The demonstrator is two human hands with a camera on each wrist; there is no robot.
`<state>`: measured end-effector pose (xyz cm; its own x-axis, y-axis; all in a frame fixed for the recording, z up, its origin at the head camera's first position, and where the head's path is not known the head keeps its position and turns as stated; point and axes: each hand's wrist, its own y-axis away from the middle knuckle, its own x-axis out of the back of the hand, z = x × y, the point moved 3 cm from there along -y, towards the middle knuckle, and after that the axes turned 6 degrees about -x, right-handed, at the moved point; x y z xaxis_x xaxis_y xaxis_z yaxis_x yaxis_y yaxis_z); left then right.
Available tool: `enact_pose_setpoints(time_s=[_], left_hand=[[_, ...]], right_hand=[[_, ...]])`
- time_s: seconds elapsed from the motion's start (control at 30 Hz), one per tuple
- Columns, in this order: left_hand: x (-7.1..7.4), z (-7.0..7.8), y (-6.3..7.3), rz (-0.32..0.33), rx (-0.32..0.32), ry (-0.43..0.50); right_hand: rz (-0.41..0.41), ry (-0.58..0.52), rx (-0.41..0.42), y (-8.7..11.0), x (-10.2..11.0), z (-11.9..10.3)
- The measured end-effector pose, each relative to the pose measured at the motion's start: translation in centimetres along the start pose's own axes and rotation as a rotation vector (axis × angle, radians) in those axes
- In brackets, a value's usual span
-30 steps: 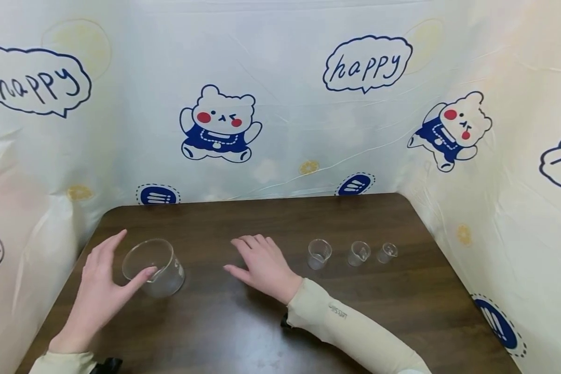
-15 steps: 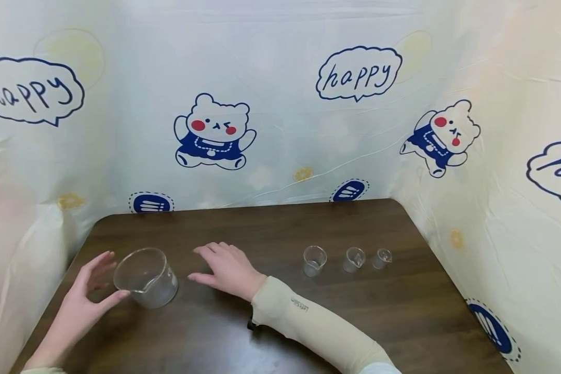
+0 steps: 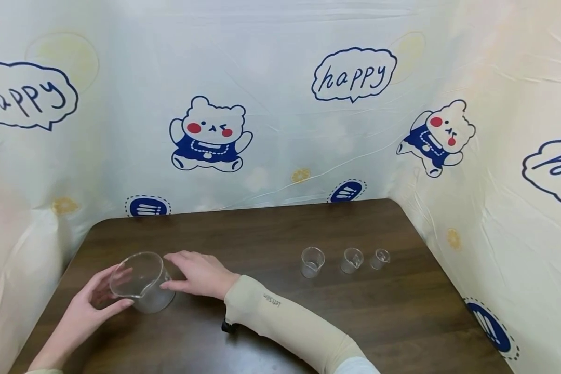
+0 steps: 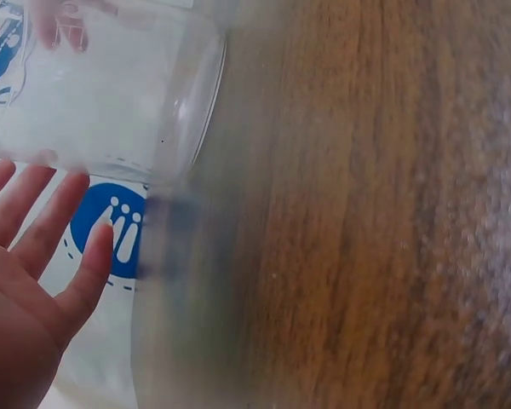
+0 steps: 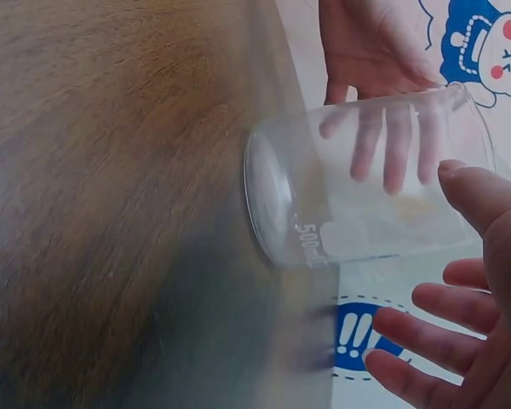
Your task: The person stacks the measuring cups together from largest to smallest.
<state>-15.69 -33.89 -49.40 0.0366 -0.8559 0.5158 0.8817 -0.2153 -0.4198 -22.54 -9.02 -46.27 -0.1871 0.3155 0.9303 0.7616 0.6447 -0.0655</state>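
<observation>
A large clear glass beaker (image 3: 153,300) with a spout stands upright at the left of the table. White lettering that reads 500 ml shows on its wall in the right wrist view. My left hand (image 3: 85,309) is at its left side, fingers spread along the far side and thumb by the front near the spout. On the opposite side my right hand (image 3: 201,274) reaches in, its thumb (image 5: 468,192) up by the rim and its other fingers extended along the glass. Both hands frame the beaker with fairly straight fingers, fingertips right at the glass.
Three smaller glass beakers, the largest (image 3: 312,264), a middle one (image 3: 352,262) and the smallest (image 3: 380,259), stand in a row toward the table's right. A printed curtain (image 3: 280,130) surrounds the back and sides of the brown wooden table (image 3: 262,234).
My right hand has moved left from mid-table to the beaker's right side. My left thumb has drawn back from over the beaker to its front left. The head view has shifted slightly.
</observation>
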Motion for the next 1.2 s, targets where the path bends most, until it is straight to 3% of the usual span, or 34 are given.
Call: enact_pose_setpoints(time_s=[0.37, 0.53, 0.7, 0.97, 1.2], left_hand=[[-0.2, 0.4, -0.2, -0.008, 0.029, 0.011], [-0.4, 1.0, -0.2, 0.007, 0.012, 0.034], [-0.9, 1.9, -0.7, 0.027, 0.004, 0.053], [-2.0, 3.4, -2.1, 0.015, -0.009, 0.039], [-3.7, 4.8, -2.4, 0.0, -0.015, 0.029]], right_hand=[[-0.018, -0.055, 0.019, -0.4, -0.5, -0.8], [-0.007, -0.087, 0.014, -0.3, -0.3, -0.7], [-0.009, -0.124, 0.005, 0.5, 0.7, -0.2], [0.029, -0.088, 0.023, 1.5, 2.6, 1.1], [0.001, -0.14, 0.018, 3.4, 3.5, 2.5]])
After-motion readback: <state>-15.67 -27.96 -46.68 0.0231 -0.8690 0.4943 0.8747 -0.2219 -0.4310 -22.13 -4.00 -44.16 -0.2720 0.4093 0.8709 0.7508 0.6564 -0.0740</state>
